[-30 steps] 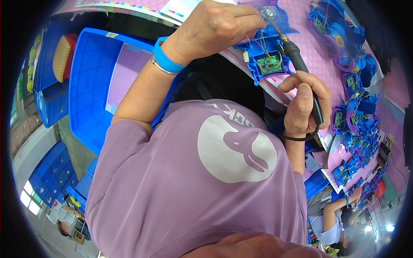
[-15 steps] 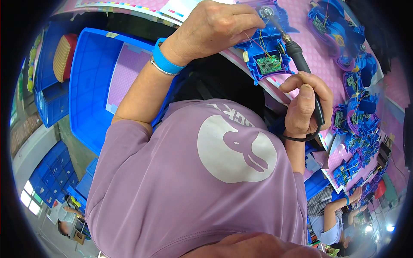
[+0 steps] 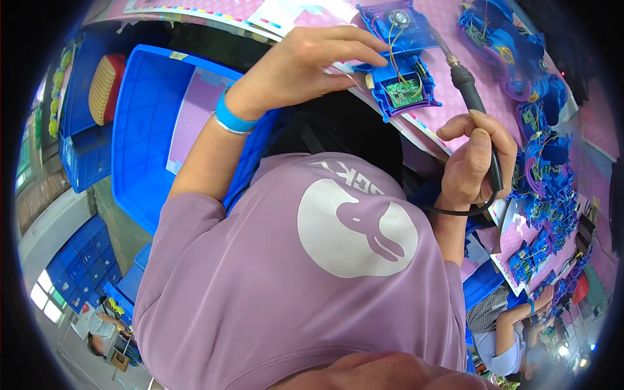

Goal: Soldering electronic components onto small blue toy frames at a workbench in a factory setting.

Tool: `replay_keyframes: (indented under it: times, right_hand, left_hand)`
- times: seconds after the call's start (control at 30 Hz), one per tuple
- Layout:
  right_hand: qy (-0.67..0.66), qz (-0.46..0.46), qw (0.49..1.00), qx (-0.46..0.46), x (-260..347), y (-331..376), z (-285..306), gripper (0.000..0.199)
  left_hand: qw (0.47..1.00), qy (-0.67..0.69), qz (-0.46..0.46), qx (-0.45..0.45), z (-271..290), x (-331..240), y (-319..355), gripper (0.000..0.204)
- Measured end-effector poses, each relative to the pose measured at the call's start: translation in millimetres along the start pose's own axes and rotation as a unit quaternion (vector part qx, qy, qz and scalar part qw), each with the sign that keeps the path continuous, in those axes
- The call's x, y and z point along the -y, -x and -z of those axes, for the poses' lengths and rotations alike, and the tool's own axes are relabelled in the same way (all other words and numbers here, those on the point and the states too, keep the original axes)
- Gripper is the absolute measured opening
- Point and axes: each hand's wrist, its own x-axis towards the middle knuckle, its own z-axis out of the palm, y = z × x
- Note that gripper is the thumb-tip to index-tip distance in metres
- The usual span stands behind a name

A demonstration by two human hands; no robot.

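Note:
My right hand (image 3: 478,156) grips a soldering iron (image 3: 469,91) by its dark handle, with the hot end pointing up and away. That tip is just right of a round metal part (image 3: 400,19) in a blue plastic shell (image 3: 426,40), apart from it. Thin wires (image 3: 392,49) run from the round part to a green circuit board (image 3: 404,93) in the nearer shell half. My left hand (image 3: 318,62), wearing a blue wristband, hovers at the left side of this shell. Its fingers are stretched and apart from the thumb, with nothing visible between them.
More blue shells with boards and wires (image 3: 546,175) line the right side of the pink-covered table (image 3: 448,120). A large blue bin (image 3: 146,130) stands at my left, near a red and tan object (image 3: 106,89). A co-worker's arm (image 3: 513,318) shows at lower right.
My left hand has drawn back from the round part and wires, its fingers spreading. The soldering iron has shifted right, off the round part, with my right hand still around it.

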Motion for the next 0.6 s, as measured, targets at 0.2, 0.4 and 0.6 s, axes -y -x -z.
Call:
replay_keyframes:
  times: [0.2, 0.4, 0.6]
  right_hand:
    - [0.050, 0.007, 0.999, 0.004, 9.7, 4.0, 8.6, 0.024]
    - [0.052, 0.009, 0.998, -0.016, 16.7, 11.3, 14.1, 0.023]
    - [0.076, -0.011, 0.997, 0.000, 11.9, 8.5, 10.9, 0.019]
  left_hand:
    - [0.989, -0.130, 0.015, 0.062, 8.2, 8.4, -26.9, 0.029]
    - [0.973, -0.182, -0.013, 0.141, 85.8, 78.1, -48.8, 0.025]
    - [0.939, -0.293, 0.028, 0.179, 144.1, 113.2, -49.4, 0.026]
